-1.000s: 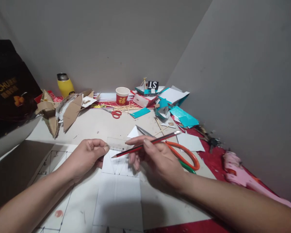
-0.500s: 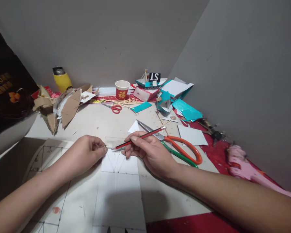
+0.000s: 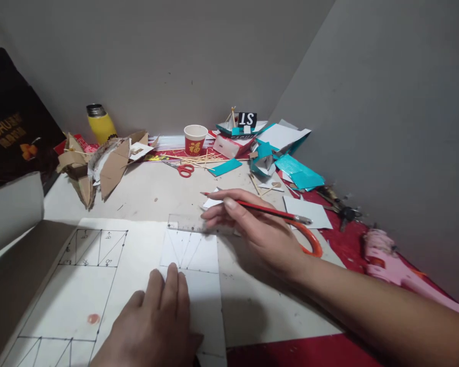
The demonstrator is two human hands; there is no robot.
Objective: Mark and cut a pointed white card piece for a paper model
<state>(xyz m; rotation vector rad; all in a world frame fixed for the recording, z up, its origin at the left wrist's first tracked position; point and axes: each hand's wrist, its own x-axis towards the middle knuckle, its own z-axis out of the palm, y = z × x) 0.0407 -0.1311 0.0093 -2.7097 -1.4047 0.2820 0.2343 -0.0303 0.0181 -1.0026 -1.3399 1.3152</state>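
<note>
My left hand lies with its fingers stretched out over the lower part of a white paper strip. Between the thumb and fingers of my right hand is a red and black pencil, its sharp tip pointing left, lifted off the paper. A clear ruler lies across the strip's top edge, its right part under my right hand. Slanted pencil lines show below the ruler. To the left is a larger sheet with a drawn pattern of lines and triangles.
Large scissors with an orange handle lie mostly behind my right hand. Farther back are small red scissors, thin sticks, a paper cup, a yellow bottle, cardboard pieces and teal card scraps.
My left hand has left the ruler's left end and come down onto the strip. My right hand has moved right and up, turning the pencil so its tip rises off the paper.
</note>
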